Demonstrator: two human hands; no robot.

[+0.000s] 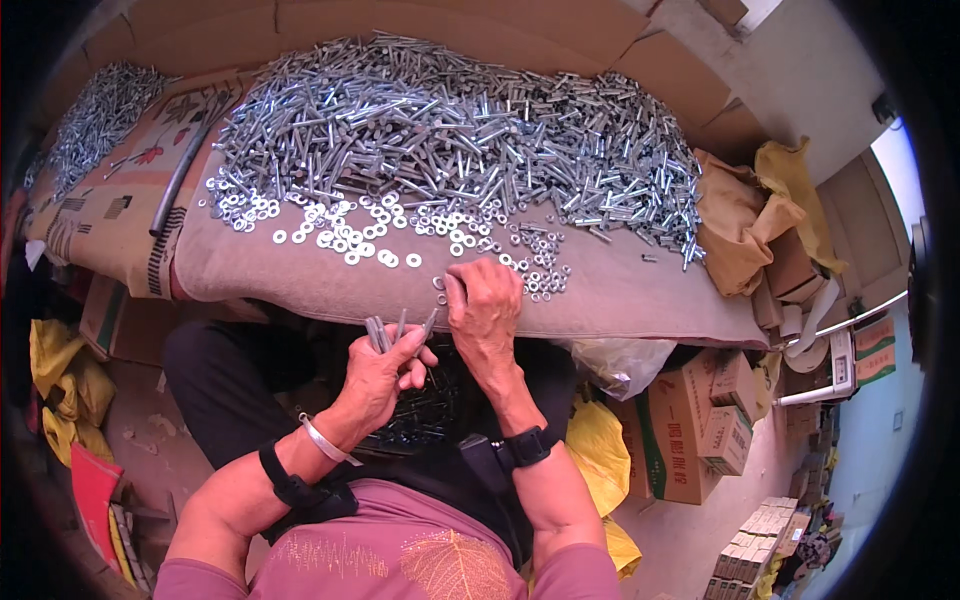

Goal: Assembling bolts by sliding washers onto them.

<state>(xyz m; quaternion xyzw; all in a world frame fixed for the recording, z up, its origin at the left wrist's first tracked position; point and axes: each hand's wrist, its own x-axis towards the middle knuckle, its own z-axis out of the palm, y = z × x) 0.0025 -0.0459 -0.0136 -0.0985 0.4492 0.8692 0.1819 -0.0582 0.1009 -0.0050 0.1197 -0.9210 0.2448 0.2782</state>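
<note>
Several silver metal bolts (378,335) stick up from my left hand (385,372), which is closed around them above my lap. My right hand (486,305) rests at the front edge of the padded surface (640,305), fingers curled down beside loose nuts (541,272). Whatever it may pinch is hidden under the fingers. Flat washers (345,238) lie scattered farther left, between my hands and a wide heap of bolts and metal sleeves (450,130). Under my hands, a container in my lap holds dark small parts (418,412).
A metal bar (190,170) lies on the patterned cloth at left, near another pile of metal parts (105,120). Cardboard (400,25) walls the back. Brown cartons (680,430), a clear plastic bag (625,365) and yellow sacks (598,455) sit to my right.
</note>
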